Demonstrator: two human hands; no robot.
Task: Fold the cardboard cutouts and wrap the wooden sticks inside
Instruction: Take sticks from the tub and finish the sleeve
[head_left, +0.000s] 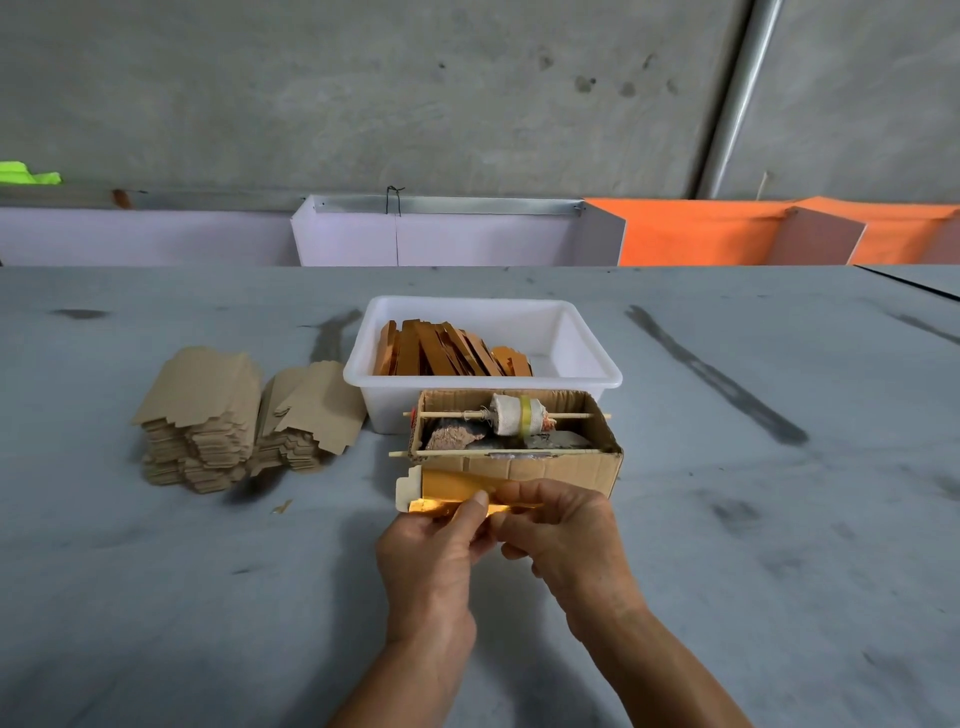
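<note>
Cutout (457, 491): shiny gold inside, white edge at its left end.
Stacks of cutouts (208, 415): plain brown.
Tub (587, 332): white.
Folded pieces in tub (447, 351): glossy copper-orange.
Cardboard box (561, 467): brown.
Spool (514, 414): whitish with a yellow band.
Sticks (447, 453): pale wood.
Table (156, 597): grey with dark smudges and streaks.
Panels behind table (696, 234): orange at the right, pale lilac elsewhere.

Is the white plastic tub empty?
No, the white tub holds a pile of folded golden-orange pieces leaning along its left side.
</note>
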